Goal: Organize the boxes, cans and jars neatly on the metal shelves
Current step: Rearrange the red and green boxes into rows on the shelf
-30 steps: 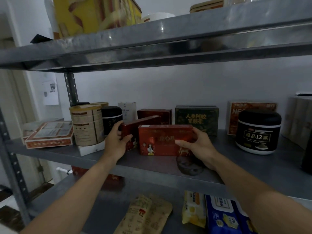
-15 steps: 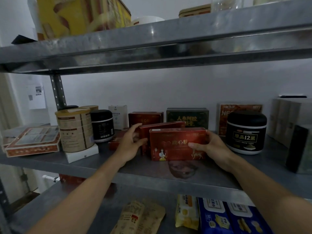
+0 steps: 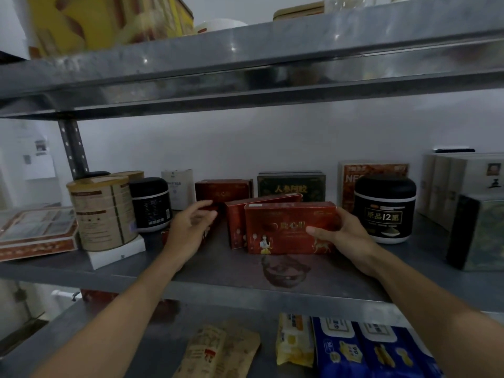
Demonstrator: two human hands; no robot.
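Far left of left hand [image 3: 191, 230]: tan can [image 3: 105, 214] standing on white base [image 3: 117, 253], black jar [image 3: 151, 204] just beside it. Left hand released, fingers loosely spread, hovering just left of rear red box [image 3: 236, 223]; contact not discernible. Right of left hand: front red box [image 3: 286, 230] upright on metal shelf [image 3: 218, 271], overlapping rear red box. Right hand [image 3: 345, 237] grasping right end of front red box, thumb on front face. Right of right hand: black jar marked 12 [image 3: 384, 211], close by.

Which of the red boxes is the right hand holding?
The frontmost red box, printed face towards the camera, nearest the shelf edge; the right hand grips its right end.
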